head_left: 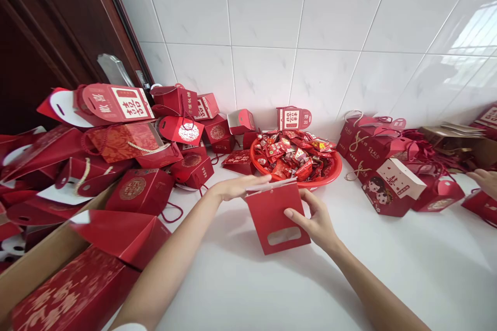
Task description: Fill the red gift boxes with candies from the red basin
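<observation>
A red paper gift box (274, 212) with a rounded cut-out low on its front is held tilted over the white table, its top flaps unfastened. My right hand (319, 221) is closed on its right side, thumb on the front face and fingers behind. Stretched out flat, my left hand (237, 187) lies at the box's upper left edge. Its fingertips reach towards the flaps and are partly hidden, so I cannot tell how firmly they touch. Just behind the box stands a red plastic basin (337, 171) heaped with red-wrapped sweets (291, 157).
Many red gift boxes (142, 191) pile up on the left, some in a cardboard carton (50, 261). More boxes (373, 149) with cord handles stand at right. Another person's hand (485, 181) shows at the right edge. White tiled wall (264, 4) rises behind.
</observation>
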The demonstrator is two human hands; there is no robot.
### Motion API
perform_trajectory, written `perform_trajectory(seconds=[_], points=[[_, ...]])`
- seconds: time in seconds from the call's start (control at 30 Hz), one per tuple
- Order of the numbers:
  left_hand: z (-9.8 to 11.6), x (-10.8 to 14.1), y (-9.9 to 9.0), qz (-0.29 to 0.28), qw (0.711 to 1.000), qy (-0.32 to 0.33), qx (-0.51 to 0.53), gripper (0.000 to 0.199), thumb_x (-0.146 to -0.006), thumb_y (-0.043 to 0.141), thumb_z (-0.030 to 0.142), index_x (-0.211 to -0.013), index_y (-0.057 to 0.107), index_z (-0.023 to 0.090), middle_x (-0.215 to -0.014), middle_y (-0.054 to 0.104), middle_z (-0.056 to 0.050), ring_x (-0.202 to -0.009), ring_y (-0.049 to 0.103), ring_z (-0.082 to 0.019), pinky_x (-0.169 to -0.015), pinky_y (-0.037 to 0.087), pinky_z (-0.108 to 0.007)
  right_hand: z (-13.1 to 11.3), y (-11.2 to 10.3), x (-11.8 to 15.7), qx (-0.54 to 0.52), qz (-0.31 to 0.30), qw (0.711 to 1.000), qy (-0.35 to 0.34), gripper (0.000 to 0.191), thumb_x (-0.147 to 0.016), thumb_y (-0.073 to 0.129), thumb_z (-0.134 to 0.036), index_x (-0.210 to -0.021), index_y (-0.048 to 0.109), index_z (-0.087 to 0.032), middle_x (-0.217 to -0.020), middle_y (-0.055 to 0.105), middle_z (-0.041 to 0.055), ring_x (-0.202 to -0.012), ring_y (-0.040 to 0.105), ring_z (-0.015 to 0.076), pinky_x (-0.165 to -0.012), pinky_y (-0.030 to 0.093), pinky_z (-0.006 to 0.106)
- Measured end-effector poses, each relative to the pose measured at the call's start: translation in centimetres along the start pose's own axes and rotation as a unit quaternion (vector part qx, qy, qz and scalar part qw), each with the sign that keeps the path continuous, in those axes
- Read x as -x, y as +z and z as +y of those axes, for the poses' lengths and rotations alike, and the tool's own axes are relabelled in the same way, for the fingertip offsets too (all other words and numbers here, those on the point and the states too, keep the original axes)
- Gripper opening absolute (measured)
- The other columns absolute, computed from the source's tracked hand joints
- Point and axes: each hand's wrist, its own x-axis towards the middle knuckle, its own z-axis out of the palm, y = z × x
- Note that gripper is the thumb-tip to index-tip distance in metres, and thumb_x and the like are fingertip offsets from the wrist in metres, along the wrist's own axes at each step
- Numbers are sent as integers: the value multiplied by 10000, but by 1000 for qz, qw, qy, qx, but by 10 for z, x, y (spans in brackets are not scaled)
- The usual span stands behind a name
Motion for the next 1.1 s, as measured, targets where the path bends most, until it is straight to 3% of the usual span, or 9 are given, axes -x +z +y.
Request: perform_trajectory(seconds=[0.03,0.1,0.23,0.43,0.57,0.77,0.93,1.1], points=[[6,1,-2,-47,998,-34,8,421,-762,677,629,-805,773,221,-915,776,-64,-894,701,-264,-681,528,-294,3,0,0,-9,16,1000,9,314,-847,725,-478,-1018,667,-221,-1006,747,56,-914,693,229,-828,569,357],[15,3,-3,-51,998,-30,25,482,-813,612,659,-883,771,209,-1006,765,-69,-964,692,-258,-778,527,-306,9,1,-1,-13,46,999,23,320,-839,724,-495,-994,668,-220,-986,746,57,-891,689,226,-812,572,364],[20,1,3,-10,998,52,21,445,-803,666,614,-879,748,183,-945,738,-57,-932,665,-240,-861,502,-332,20,4,-4,-18,81,996,41,344,-823,728,-517,-981,656,-220,-969,744,65,-869,689,231,-783,575,375],[11,-3,18,65,995,72,-5,449,-774,701,617,-748,701,169,-755,673,-23,-772,604,-190,-736,470,-296,30,10,-1,-12,77,996,39,359,-828,724,-515,-992,631,-210,-986,738,74,-895,689,234,-805,575,377],[7,-6,23,71,997,25,24,469,-743,703,620,-609,614,181,-600,560,18,-626,515,-149,-600,401,-273,32,14,2,-7,37,998,44,364,-838,718,-499,-1037,619,-211,-1061,744,88,-962,698,246,-825,584,380],[4,-10,23,43,995,-56,75,360,-672,747,515,-627,649,171,-633,631,-6,-623,562,-162,-598,398,-274,30,13,2,15,21,999,46,374,-849,710,-491,-1085,615,-216,-1100,746,90,-1002,703,252,-848,586,387],[5,-10,23,66,994,-54,67,255,-648,746,422,-748,709,190,-731,672,-5,-693,590,-172,-640,424,-270,30,11,2,80,32,996,-1,411,-848,712,-471,-1150,588,-221,-1095,746,93,-977,707,256,-853,580,394],[5,-10,26,59,994,-50,74,243,-669,722,427,-728,706,192,-749,660,-5,-722,571,-169,-672,415,-271,25,3,5,147,111,978,-99,312,-935,599,-413,-1176,581,-214,-1030,729,93,-899,698,240,-799,579,375]])
